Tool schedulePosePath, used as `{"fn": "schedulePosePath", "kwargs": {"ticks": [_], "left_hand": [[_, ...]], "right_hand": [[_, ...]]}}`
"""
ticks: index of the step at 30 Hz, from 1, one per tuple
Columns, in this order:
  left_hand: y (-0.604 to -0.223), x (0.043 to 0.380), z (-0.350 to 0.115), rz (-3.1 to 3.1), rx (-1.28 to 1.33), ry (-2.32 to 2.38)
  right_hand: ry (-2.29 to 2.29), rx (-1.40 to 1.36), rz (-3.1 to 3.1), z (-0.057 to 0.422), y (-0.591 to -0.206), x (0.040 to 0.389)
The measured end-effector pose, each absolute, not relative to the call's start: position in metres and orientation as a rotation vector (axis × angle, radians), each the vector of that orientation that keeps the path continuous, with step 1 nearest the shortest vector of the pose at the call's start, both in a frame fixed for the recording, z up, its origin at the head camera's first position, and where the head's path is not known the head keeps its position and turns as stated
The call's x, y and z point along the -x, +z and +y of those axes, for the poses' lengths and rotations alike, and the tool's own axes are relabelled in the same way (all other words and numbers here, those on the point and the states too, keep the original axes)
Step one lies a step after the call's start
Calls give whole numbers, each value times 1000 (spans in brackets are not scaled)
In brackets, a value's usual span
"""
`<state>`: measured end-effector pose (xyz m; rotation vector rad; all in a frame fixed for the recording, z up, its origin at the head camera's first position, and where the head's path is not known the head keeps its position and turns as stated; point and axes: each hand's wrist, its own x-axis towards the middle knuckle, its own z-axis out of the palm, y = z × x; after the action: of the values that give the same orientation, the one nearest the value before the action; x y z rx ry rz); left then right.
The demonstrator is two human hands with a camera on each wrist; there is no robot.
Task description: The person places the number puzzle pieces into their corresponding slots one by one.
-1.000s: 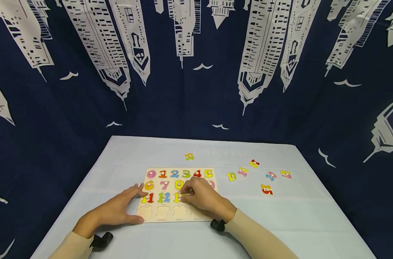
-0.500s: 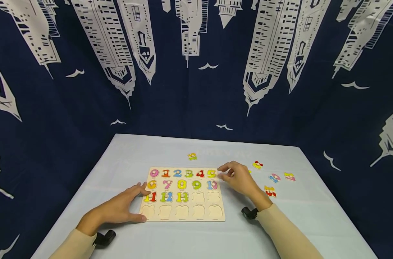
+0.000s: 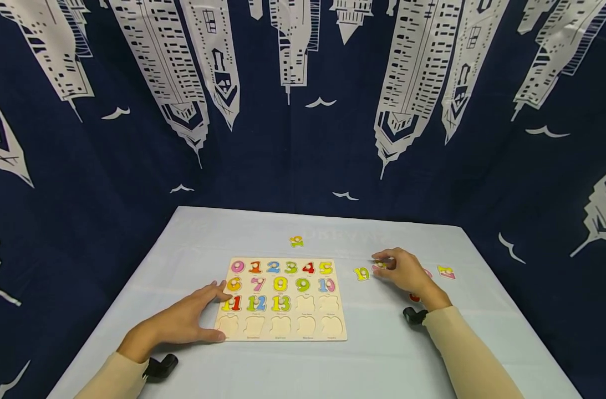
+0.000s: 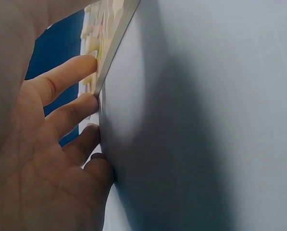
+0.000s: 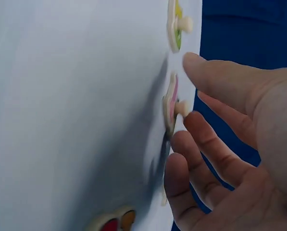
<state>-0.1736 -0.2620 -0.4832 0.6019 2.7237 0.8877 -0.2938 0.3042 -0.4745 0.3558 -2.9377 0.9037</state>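
Note:
A wooden number puzzle board (image 3: 305, 303) lies on the white table, its upper recesses filled with coloured numbers from 0 to 13. My left hand (image 3: 180, 318) rests at the board's left edge, thumb low and fingers spread; the left wrist view shows the fingertips (image 4: 89, 101) along that edge. Over the loose pieces to the right is my right hand (image 3: 405, 274). In the right wrist view its thumb and fingers stand apart around the knob of a pink number piece (image 5: 170, 106). Whether a fingertip touches the knob I cannot tell.
A yellow-green piece (image 3: 362, 274) lies left of my right hand, a red piece (image 3: 414, 298) is half hidden under it, and a yellow-pink piece (image 3: 446, 272) is to its right. Another small piece (image 3: 296, 241) lies behind the board. A dark patterned cloth (image 3: 293, 160) hangs beyond.
My right hand has left the 13 on the board and moved right to the loose pieces. My left hand stays at the board's edge. The view has shifted slightly.

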Motion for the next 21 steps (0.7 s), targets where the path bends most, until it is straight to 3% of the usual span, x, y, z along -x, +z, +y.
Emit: {"fn": "schedulePosePath", "kwargs": {"ticks": [15,21], "left_hand": [[-484,174,-262,2723,-610,896],[-484,174,-262,2723,-615,899]], "right_hand": [[879,-289,-2910,310,-486,301],[949,-237,-2835,295,-484,288]]}}
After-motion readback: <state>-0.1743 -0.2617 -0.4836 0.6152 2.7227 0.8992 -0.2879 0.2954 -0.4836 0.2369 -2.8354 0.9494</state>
